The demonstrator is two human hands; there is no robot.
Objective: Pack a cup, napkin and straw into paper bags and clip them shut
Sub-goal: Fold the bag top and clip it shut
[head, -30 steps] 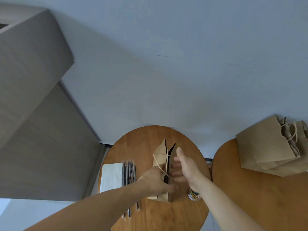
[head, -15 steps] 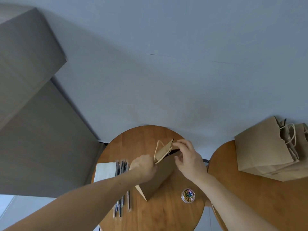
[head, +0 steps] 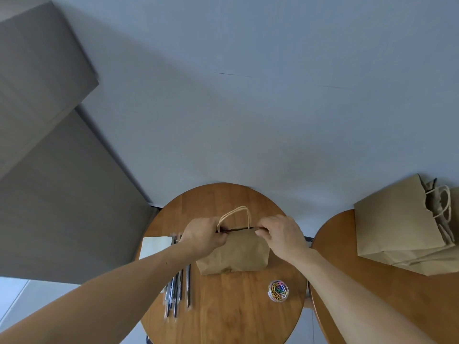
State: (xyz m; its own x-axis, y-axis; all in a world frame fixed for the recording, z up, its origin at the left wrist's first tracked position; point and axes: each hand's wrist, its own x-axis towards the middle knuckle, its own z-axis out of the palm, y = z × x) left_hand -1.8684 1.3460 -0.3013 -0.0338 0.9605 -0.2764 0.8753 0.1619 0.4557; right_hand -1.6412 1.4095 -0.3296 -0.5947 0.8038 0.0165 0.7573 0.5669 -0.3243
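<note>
A brown paper bag stands on the round wooden table, its broad side facing me and a twine handle sticking up behind its rim. My left hand pinches the left end of the bag's top edge. My right hand pinches the right end. The mouth shows as a thin dark slit between them. Several wrapped black straws lie left of the bag, beside a white napkin stack. A small clear tub of coloured paper clips sits at the bag's front right. No cup shows.
A second round table stands at the right, carrying several brown paper bags lying on their sides. A grey wall fills the far view and a grey cabinet rises at the left.
The bag has turned from tilted and edge-on to upright with its broad side facing me. Both hands moved to opposite ends of its top edge and drew the mouth nearly closed.
</note>
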